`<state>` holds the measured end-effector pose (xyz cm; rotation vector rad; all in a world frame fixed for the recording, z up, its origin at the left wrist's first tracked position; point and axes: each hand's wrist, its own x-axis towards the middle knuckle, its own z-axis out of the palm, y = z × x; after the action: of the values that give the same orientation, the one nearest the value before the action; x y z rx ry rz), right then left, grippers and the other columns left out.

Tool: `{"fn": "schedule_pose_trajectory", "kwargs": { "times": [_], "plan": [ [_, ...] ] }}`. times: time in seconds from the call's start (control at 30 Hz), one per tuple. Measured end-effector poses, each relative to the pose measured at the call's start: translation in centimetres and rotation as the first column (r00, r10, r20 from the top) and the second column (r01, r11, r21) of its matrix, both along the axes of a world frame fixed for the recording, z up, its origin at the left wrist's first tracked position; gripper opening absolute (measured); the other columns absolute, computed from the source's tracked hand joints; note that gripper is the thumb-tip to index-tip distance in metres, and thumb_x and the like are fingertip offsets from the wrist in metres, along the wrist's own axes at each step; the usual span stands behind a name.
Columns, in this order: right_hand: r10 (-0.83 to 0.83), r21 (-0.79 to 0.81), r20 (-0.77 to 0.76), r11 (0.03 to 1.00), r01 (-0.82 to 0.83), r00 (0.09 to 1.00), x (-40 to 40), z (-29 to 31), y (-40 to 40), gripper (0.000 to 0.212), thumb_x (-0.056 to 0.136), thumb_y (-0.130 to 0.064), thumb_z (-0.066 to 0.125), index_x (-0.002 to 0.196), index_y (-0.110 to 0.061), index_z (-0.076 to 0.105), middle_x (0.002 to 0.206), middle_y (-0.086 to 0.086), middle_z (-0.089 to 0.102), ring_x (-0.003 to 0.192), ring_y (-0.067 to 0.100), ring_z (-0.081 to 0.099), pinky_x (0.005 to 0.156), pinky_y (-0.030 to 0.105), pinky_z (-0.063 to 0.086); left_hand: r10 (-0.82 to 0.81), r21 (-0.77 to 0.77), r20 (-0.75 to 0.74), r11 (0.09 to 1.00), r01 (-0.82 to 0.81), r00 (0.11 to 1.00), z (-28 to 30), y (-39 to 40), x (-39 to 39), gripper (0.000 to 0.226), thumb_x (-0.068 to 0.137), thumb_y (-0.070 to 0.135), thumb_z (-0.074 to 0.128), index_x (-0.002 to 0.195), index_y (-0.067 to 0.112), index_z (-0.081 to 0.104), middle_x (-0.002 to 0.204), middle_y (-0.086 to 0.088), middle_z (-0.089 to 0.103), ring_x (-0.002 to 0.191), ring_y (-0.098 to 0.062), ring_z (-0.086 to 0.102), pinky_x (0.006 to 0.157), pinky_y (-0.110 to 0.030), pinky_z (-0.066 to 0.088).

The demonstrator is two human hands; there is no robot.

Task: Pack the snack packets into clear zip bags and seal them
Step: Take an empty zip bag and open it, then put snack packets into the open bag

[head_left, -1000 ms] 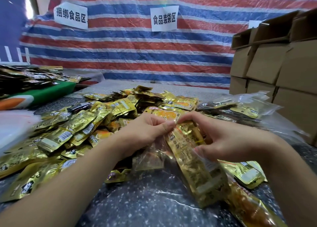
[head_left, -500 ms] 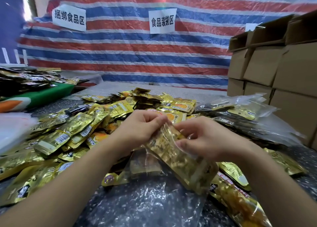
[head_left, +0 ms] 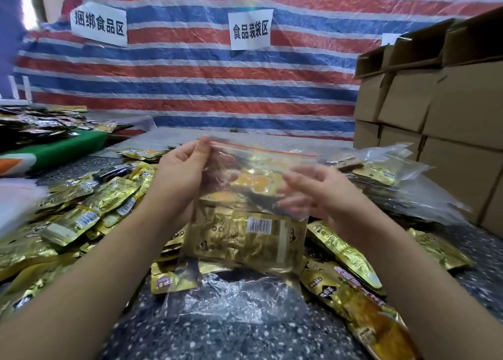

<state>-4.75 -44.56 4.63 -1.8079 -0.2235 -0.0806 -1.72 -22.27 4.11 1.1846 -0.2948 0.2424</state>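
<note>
- Clear zip bag [head_left: 245,196]: held upright above the near middle of the speckled table [head_left: 223,332], red zip strip [head_left: 261,149] uppermost. Gold packets sit at its bottom, so their weight keeps the mouth up and in reach, apparently for sealing.
- Left hand [head_left: 179,177]: thumb and fingertips pinch the bag's top left corner at the zip strip. This carries the bag and, judged, anchors one end of the seal.
- Right hand [head_left: 313,193]: blurred, fingers spread and loosely bent at the bag's right side. Contact with the film cannot be told. It pinches nothing visible and seems placed to steady the bag or reach for the strip.
- Snack packets, bagged [head_left: 245,240]: gold foil, barcode side showing, low in the bag.
- Snack packets, loose [head_left: 81,212]: a heap across the left half of the table, with more by the near right edge. This is stock not yet packed.
- Empty clear bag [head_left: 234,294]: lying flat on the table under the held bag.
- Filled bags [head_left: 381,174]: stacked toward the right edge, beside the cardboard boxes [head_left: 435,120].
- Seal: whether the strip is closed cannot be told.
</note>
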Motion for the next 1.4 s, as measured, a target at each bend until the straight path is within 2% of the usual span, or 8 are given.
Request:
{"fn": "schedule_pose_trajectory", "kwargs": {
  "times": [0.17, 0.4, 0.7, 0.77, 0.87, 1.07, 1.23, 1.4],
  "plan": [
    [0.100, 0.162, -0.022, 0.982, -0.095, 0.995, 0.3, -0.7, -0.2, 0.010, 0.091, -0.010, 0.066, 0.092, -0.001, 0.071, 0.083, 0.014, 0.073, 0.075, 0.024, 0.071, 0.066, 0.034, 0.059, -0.112, 0.133, -0.120, 0.983, 0.128, 0.986, -0.3, 0.9, 0.9, 0.050, 0.078, 0.052, 0.057, 0.098, 0.007, 0.065, 0.087, -0.011, 0.076, 0.076, -0.025, 0.075, 0.058, -0.026, 0.058],
    [0.051, 0.179, -0.101, 0.983, -0.032, 0.994, 1.3, -1.2, -0.5, 0.018, 0.096, -0.015, 0.060, 0.093, 0.001, 0.068, 0.085, 0.015, 0.071, 0.074, 0.025, 0.070, 0.078, 0.044, 0.059, -0.226, 0.399, -0.298, 0.853, 0.336, 0.927, -1.7, 1.2, 1.3, 0.048, 0.078, 0.044, 0.059, 0.103, 0.004, 0.070, 0.100, -0.013, 0.076, 0.084, -0.024, 0.074, 0.072, -0.035, 0.057],
    [-0.019, 0.157, -0.164, 0.987, 0.045, 0.986, 2.6, -2.0, -0.8, 0.071, 0.099, -0.060, 0.025, 0.104, -0.003, 0.068, 0.095, 0.019, 0.074, 0.088, 0.031, 0.072, 0.080, 0.043, 0.059, -0.193, 0.358, -0.240, 0.893, 0.272, 0.951, -1.5, 0.9, 1.2, 0.036, 0.098, 0.038, 0.049, 0.104, 0.007, 0.067, 0.092, -0.009, 0.077, 0.065, -0.019, 0.073, 0.052, -0.025, 0.055],
    [-0.174, 0.230, -0.168, 0.950, 0.210, 0.970, 3.8, -1.1, -0.5, 0.067, 0.103, -0.055, 0.024, 0.106, -0.001, 0.065, 0.097, 0.019, 0.071, 0.086, 0.030, 0.070, 0.073, 0.039, 0.059, -0.190, 0.354, -0.249, 0.895, 0.272, 0.950, -1.5, 0.9, 1.1, 0.032, 0.101, 0.033, 0.049, 0.103, 0.005, 0.066, 0.093, -0.008, 0.077, 0.067, -0.019, 0.073, 0.052, -0.025, 0.055],
    [-0.371, -0.111, 0.041, 0.921, 0.374, 0.928, 6.3, 0.7, 0.0, 0.034, 0.105, -0.029, 0.045, 0.103, -0.003, 0.066, 0.096, 0.011, 0.069, 0.084, 0.021, 0.066, 0.068, 0.027, 0.058, -0.191, 0.334, -0.284, 0.899, 0.284, 0.940, -1.4, 0.9, 1.0, 0.029, 0.102, 0.027, 0.048, 0.101, 0.005, 0.067, 0.094, -0.008, 0.077, 0.072, -0.020, 0.074, 0.052, -0.025, 0.056],
    [0.021, -0.867, 0.232, 0.457, 0.196, 0.973, 10.5, 1.8, 3.1, 0.036, 0.095, -0.029, 0.063, 0.128, -0.016, 0.060, 0.125, 0.004, 0.064, 0.110, 0.021, 0.060, 0.096, 0.034, 0.050, -0.195, 0.347, -0.291, 0.891, 0.293, 0.937, -1.7, 0.7, 1.1, 0.026, 0.102, 0.030, 0.051, 0.098, 0.008, 0.063, 0.091, -0.010, 0.077, 0.063, -0.019, 0.072, 0.047, -0.024, 0.052],
    [0.143, -0.989, 0.110, 0.114, 0.094, 0.984, 12.9, 0.5, 5.2, 0.062, 0.091, -0.014, 0.062, 0.147, -0.021, 0.038, 0.141, 0.005, 0.052, 0.126, 0.025, 0.051, 0.097, 0.037, 0.045, -0.149, 0.382, -0.273, 0.890, 0.250, 0.950, -2.0, 0.8, 1.5, 0.033, 0.100, 0.038, 0.051, 0.091, 0.009, 0.064, 0.090, -0.011, 0.077, 0.067, -0.020, 0.072, 0.053, -0.027, 0.056],
    [0.190, -0.970, 0.197, -0.102, 0.219, 0.962, 13.2, -0.2, 6.4, 0.020, 0.097, -0.012, 0.049, 0.117, -0.014, 0.049, 0.085, 0.001, 0.055, 0.078, 0.021, 0.055, 0.070, 0.036, 0.049, -0.100, 0.394, -0.335, 0.888, 0.236, 0.937, -1.9, 0.9, 1.9, 0.042, 0.098, 0.046, 0.053, 0.109, 0.005, 0.058, 0.093, -0.019, 0.075, 0.071, -0.026, 0.072, 0.066, -0.035, 0.056]
  ]
}}
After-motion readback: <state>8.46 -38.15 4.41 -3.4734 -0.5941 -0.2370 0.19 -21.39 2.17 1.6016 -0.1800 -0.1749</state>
